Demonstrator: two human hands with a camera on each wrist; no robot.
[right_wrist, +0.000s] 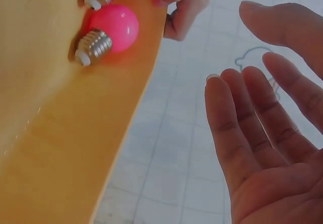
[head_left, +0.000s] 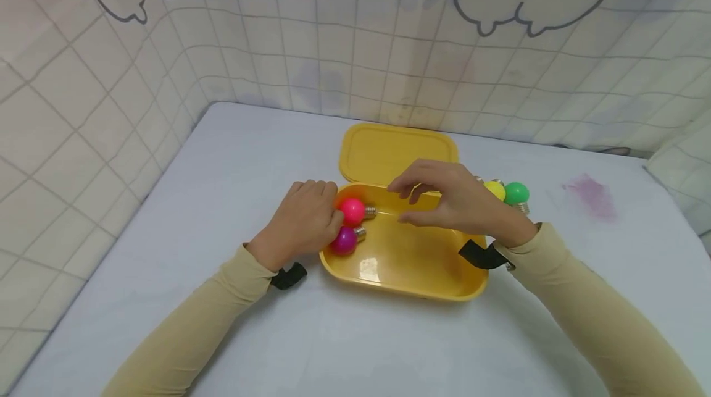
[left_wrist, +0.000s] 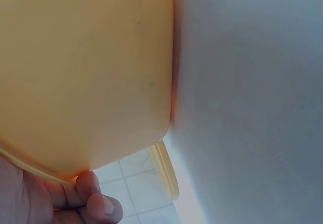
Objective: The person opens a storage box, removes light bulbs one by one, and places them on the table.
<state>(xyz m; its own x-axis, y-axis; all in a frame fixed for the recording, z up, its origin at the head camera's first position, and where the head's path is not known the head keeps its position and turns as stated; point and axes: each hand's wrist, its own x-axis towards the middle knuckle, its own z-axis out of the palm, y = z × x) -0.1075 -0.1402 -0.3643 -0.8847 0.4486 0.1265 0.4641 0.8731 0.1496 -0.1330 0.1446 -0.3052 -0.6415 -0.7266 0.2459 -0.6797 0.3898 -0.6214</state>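
Note:
A yellow plastic box stands on the table with its inside facing up. My left hand grips its left rim, the thumb over the inner side and curled fingers under the lip outside. A pink light bulb and a purple light bulb lie inside against the left wall, metal screw bases pointing right. Above the box's far right part hovers my right hand, thumb and fingers spread apart with nothing between them. In the right wrist view the pink bulb shows beyond the right hand's fingertips.
Behind the box lies a flat yellow lid. To the right, partly behind the right hand, are a yellow bulb and a green bulb on the white table. A grid-patterned curtain borders the table's far side.

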